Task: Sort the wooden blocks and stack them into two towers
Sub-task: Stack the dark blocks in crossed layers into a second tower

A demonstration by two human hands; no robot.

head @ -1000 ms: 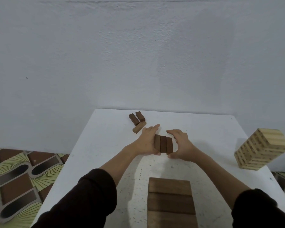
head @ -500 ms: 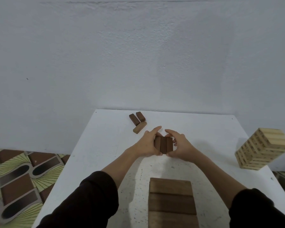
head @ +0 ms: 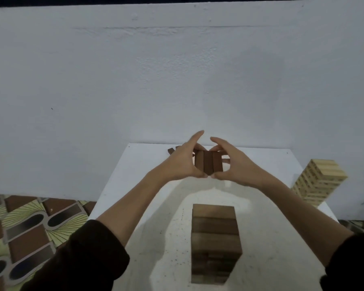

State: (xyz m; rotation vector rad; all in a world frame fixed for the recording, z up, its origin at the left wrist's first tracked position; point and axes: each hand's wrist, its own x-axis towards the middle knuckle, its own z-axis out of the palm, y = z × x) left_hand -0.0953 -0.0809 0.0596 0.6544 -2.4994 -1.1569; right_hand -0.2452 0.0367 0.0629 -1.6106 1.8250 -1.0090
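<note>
The table (head: 139,164) carries the dark tower (head: 215,234) at 6 o'clock and the light tower (head: 317,181) at 3 o'clock, near the edge. At 12 o'clock from the dark tower, the left hand (head: 177,164) and right hand (head: 237,166) curl round a row of three blocks (head: 208,162), seemingly lifted. Only side pressure holds the middle block, so a slack squeeze likely drops it. A crooked landing could topple the dark tower. Loose blocks (head: 171,150) lie at 11 o'clock.
</note>
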